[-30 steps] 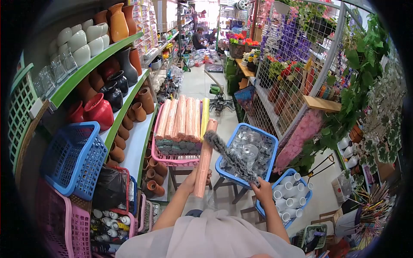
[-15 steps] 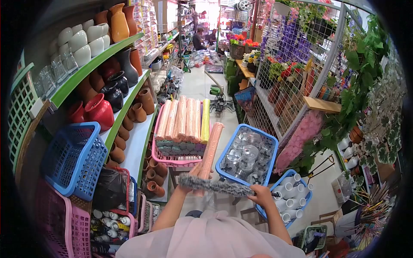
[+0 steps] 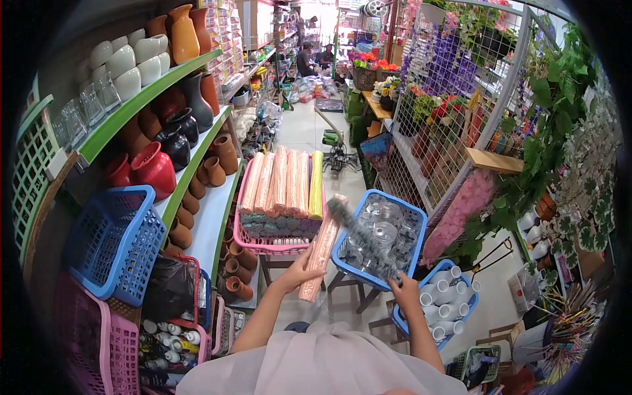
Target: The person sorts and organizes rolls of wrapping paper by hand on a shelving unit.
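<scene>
My left hand (image 3: 298, 272) is wrapped round a long peach-coloured bundle in shiny clear wrapping (image 3: 322, 253), held tilted upright. A grey fluffy duster (image 3: 362, 234) is in my right hand (image 3: 403, 291), gripped at its lower end. The duster's head, blurred by motion, reaches up and left to the bundle's top. Beyond my left hand, a pink basket (image 3: 273, 248) carries several similar peach bundles (image 3: 281, 181) and a yellow one (image 3: 316, 184). Behind the duster stands a blue basket (image 3: 419, 230) of clear round containers (image 3: 384, 232).
Another blue basket (image 3: 399, 320) with white vase-like pieces (image 3: 444, 309) stands at lower right. Shelves of pots (image 3: 174, 148) line the left. A wire mesh rack (image 3: 428, 145) with artificial flowers is at right. Along the aisle (image 3: 301, 128), people (image 3: 305, 60) sit far back.
The duster has swung from lying level across the bundle's lower part to slanting up towards its top. The bundle's lower part is now uncovered; both hands keep their hold.
</scene>
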Tool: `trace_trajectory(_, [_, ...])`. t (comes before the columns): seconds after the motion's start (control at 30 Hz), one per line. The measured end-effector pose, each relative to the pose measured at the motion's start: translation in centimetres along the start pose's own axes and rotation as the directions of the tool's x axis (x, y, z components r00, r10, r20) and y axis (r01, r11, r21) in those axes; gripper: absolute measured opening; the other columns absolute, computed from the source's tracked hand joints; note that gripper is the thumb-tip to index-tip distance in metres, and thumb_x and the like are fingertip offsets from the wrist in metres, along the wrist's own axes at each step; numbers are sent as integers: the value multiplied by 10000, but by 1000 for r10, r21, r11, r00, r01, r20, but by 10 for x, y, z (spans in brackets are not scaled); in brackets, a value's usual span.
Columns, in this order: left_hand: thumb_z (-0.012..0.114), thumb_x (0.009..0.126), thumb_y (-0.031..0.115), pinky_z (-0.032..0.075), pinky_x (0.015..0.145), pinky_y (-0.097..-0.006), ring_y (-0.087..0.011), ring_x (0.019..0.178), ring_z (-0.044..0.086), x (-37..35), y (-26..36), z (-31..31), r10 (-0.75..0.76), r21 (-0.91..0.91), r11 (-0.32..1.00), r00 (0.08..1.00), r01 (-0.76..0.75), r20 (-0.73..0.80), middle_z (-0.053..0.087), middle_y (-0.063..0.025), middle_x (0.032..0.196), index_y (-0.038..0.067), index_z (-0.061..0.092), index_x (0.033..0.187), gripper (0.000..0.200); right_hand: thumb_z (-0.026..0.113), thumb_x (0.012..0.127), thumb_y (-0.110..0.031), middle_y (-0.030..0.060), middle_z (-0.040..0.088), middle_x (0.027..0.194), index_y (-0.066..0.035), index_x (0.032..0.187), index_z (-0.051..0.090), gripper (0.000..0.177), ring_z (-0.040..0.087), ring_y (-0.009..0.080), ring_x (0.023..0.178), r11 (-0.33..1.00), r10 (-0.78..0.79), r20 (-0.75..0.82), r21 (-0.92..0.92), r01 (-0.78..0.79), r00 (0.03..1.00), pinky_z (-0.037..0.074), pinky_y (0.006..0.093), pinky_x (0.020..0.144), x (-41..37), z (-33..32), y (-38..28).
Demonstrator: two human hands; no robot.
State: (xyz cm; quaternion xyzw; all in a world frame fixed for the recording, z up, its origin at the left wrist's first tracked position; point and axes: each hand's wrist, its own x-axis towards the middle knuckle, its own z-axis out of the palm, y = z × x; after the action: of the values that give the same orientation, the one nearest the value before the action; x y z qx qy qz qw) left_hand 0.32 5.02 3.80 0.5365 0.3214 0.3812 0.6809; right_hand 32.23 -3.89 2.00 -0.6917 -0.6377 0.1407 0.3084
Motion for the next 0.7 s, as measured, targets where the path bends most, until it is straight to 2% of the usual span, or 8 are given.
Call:
trace_trajectory(0.1, [745,781,133,396,968,-289,-154,1177,441,1,-1,0,-25,10,1000,1000,25,-3,409,-83,1355,45,145,1487,930,738,704,-230,176,629,790,-35,908,633,301,609,351,730,983,174,7,65,-174,985,475,395,645,4,-2,-2])
trace_trajectory(0.17, [741,784,133,396,967,-288,-152,1180,438,5,-17,-14,-154,44,987,988,154,1,402,-82,1365,54,145,1489,927,729,707,-236,181,634,769,-47,919,644,297,610,357,695,957,-289,116,22,289,950,476,406,634,-3,6,21])
trace_trajectory(0.23, [738,787,133,395,967,-286,-149,1183,434,4,-9,-11,-279,78,957,960,278,-2,395,-80,1375,63,146,1492,923,712,731,-296,170,645,845,-51,942,648,329,613,364,797,975,-221,169,11,222,961,481,418,683,-1,1,15])
trace_trajectory(0.33, [731,794,148,379,980,-287,-155,1209,420,2,-5,-1,103,92,990,995,-103,6,389,-81,1397,75,165,1492,902,717,734,-305,172,651,852,-56,970,648,350,617,364,799,993,116,8,0,-116,993,482,419,687,9,-2,6])
trace_trajectory(0.47, [729,797,153,311,1040,-292,-175,1271,371,2,-4,-2,88,74,993,996,-90,25,326,-104,1455,42,179,1484,887,717,740,-320,183,646,842,-41,944,641,354,616,370,791,996,-87,37,36,86,995,470,439,685,7,11,9])
trace_trajectory(0.57, [721,802,173,296,1045,-287,-179,1289,350,4,-15,-15,-233,342,908,970,242,-67,317,-109,1465,65,182,1489,880,713,739,-329,178,646,832,-32,934,631,365,618,370,794,990,-135,28,-28,136,990,468,437,685,8,24,19])
trace_trajectory(0.63, [709,806,182,306,1037,-291,-183,1283,361,-4,-10,-9,126,236,964,992,-123,0,342,-110,1449,87,219,1485,843,689,769,-368,186,650,833,-38,953,629,382,621,372,815,1000,21,69,-12,-20,997,470,443,694,21,14,-6])
trace_trajectory(0.7, [706,805,174,306,1036,-291,-183,1284,359,-9,-9,-9,130,214,969,992,-127,0,339,-111,1450,95,228,1484,833,654,802,-414,215,645,818,-19,947,623,422,623,379,833,952,305,-117,58,-300,945,469,454,700,30,17,-11])
